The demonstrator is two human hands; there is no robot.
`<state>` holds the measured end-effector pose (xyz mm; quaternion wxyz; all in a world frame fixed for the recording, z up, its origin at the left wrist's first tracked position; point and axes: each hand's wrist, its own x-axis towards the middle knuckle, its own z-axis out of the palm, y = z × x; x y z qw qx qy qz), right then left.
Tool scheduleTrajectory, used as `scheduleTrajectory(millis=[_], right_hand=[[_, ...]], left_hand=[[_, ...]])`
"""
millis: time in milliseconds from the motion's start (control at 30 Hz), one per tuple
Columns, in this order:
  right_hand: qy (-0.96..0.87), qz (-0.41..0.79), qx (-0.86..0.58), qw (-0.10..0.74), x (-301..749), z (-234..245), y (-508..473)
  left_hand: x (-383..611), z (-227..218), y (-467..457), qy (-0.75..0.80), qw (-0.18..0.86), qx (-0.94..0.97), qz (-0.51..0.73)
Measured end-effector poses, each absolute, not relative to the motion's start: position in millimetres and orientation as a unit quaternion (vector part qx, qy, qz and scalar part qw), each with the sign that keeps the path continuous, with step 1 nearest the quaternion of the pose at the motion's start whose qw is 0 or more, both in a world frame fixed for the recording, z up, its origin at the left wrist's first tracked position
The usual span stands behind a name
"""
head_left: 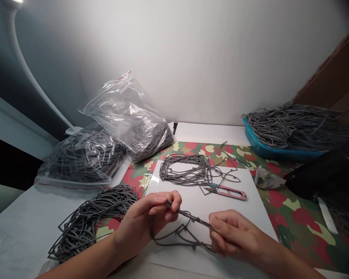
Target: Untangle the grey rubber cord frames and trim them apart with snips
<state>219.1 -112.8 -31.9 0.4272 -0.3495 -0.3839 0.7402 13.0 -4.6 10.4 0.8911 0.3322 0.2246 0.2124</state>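
One thin grey rubber gasket loop (189, 217) is in hand, pulled taut btwn both hands above the front part of the white sheet (250, 211), at the front middle of the counter (23, 221). Left hand (147, 221): grip pinched shut on the loop's upper end w/ thumb & fingertips. Right hand (235, 236): grip closed on the strand lower down. The rest of the loop sags onto the sheet under the hands. Pink thread snips (229, 192) lie untouched mid-sheet, just beside a small tangle of grey loops (186, 170) at the sheet's back edge. Sheet sits on a camouflage-print mat (293, 217). Loose heap of grey loops (90, 221) at front-left, touching the left wrist area. Two clear zip bags packed w/ grey loops, one flat (84, 159) and one leaning behind it (133, 116), at the back-left corner. Blue plastic basket (258, 149) at back-right is heaped over its rim w/ more. Judging by the piles, approx. mid-way: bags & left heap look like sorted stock, while the basket and the small tangle look unhandled, so plenty is left. Can't tell which heap is which for sure.
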Motion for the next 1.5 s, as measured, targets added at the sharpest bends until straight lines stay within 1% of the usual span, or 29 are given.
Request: scheduleTrajectory(millis=[200, 400, 500, 600, 700, 800, 867, 933, 1067, 1167, 1233, 1400, 1500], right_hand=[[-0.375, 0.76, -0.337, 0.411, 215.5, -29.0, -113.9], [-0.38, 0.75, -0.364, 0.4, 216.1, -31.1, -115.3], [-0.37, 0.751, -0.378, 0.395, 217.1, -30.7, -115.9], [-0.368, 0.754, -0.374, 0.396, 217.5, -28.5, -115.8], [-0.373, 0.767, -0.347, 0.391, 217.3, -28.9, -115.5], [-0.375, 0.777, -0.328, 0.384, 216.7, -32.5, -116.0], [-0.372, 0.785, -0.315, 0.381, 216.1, -34.3, -116.3], [-0.361, 0.794, -0.305, 0.382, 215.4, -34.1, -116.0], [-0.35, 0.802, -0.29, 0.387, 217.2, -31.9, -113.3], [-0.356, 0.798, -0.294, 0.388, 223.0, -33.0, -110.6], [-0.358, 0.789, -0.299, 0.4, 227.4, -34.0, -109.1], [-0.351, 0.744, -0.322, 0.468, 231.4, -29.3, -106.1], [-0.347, 0.714, -0.34, 0.504, 228.5, -25.0, -103.2]], left_hand=[[15.6, 9.2, -6.7, 0.2, 0.907, 0.312, 0.202], [14.1, 8.2, -5.0, 0.209, 0.906, 0.321, 0.179], [14.0, 5.5, -4.7, 0.21, 0.902, 0.356, 0.121], [15.0, 3.4, -6.4, 0.207, 0.9, 0.383, 0.033], [14.7, 6.4, -7.4, 0.202, 0.857, 0.47, -0.063], [11.7, 9.8, -6.4, 0.207, 0.8, 0.555, -0.094], [9.5, 8.6, -5.1, 0.222, 0.788, 0.57, -0.073], [8.4, 5.1, -4.0, 0.226, 0.798, 0.557, -0.033], [9.9, 0.6, -3.0, 0.215, 0.82, 0.523, 0.082], [11.2, 4.8, -2.5, 0.228, 0.808, 0.513, 0.181], [10.8, 8.9, -2.0, 0.235, 0.805, 0.498, 0.223], [10.3, 13.4, 1.1, 0.222, 0.833, 0.444, 0.244], [13.1, 17.1, 4.6, 0.211, 0.832, 0.446, 0.252]])
